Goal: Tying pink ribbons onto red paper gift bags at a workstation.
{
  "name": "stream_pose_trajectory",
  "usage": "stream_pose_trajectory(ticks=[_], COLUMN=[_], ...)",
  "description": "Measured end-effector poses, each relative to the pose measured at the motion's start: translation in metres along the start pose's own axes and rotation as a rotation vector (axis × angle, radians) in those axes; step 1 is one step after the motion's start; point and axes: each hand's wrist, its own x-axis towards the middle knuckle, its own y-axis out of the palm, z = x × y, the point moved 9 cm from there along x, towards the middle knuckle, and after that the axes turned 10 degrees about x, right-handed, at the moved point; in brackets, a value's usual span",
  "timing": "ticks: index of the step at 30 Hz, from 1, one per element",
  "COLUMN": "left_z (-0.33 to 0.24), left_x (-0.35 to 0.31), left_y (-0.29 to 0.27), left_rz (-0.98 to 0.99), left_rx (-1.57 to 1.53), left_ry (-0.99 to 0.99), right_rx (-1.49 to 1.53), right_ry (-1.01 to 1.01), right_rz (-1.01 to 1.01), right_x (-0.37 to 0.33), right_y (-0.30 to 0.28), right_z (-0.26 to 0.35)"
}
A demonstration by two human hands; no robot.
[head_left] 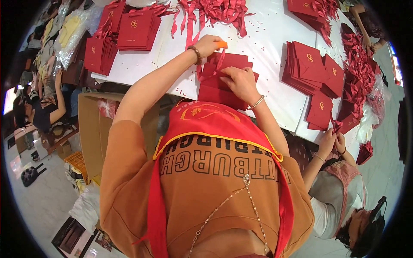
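Partly, right fingers [231, 72] hide a red bag [217, 94].

Bag in work [219, 95]: deep red. Ribbon loop [221, 61]: brighter red. Small piece [221, 44] beside loop: vivid orange. Stacked bags [301, 60]: same deep red, gold emblems. Ribbon heap [223, 10]: crimson. Tabletop [146, 64]: white, flecked with dark-red dots. Apron [202, 124]: bright red, yellow edging, gold motif. Shirt [206, 189]: rusty orange, dark lettering. Beaded bracelet [195, 53]: dark brown. Bangle [257, 102]: silvery. Carton [95, 133]: tan. Floor [389, 137]: pale grey.
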Motion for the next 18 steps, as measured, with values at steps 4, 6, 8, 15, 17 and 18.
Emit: stream_pose_trajectory(ticks=[4,6,8,15,17,18], left_z=[0.029,0.025,0.010,0.039,0.067,0.072], left_x=[-0.023,-0.039,-0.060,-0.114,-0.097,-0.092], left_y=[0.006,0.012,0.005,0.012,-0.009,-0.029], left_rz=[0.046,0.028,-0.106,0.104,-0.167,-0.420], left_rx=[-0.389,-0.244,-0.012,0.156,0.277,0.396], left_ry=[-0.145,0.114,0.328,0.081,0.101,0.128], right_rx=[0.067,-0.020,-0.045,-0.060,-0.058,-0.055], right_ry=[0.068,-0.072,-0.055,0.132,0.113,0.113], right_rz=[0.019,-0.039,-0.044,0.059,0.067,0.067], right_x=[0.002,0.003,0.004,0.011,0.014,0.013], right_y=[0.001,-0.002,0.005,0.019,0.019,0.019], right_z=[-0.008,0.005,-0.004,-0.038,-0.036,-0.037])
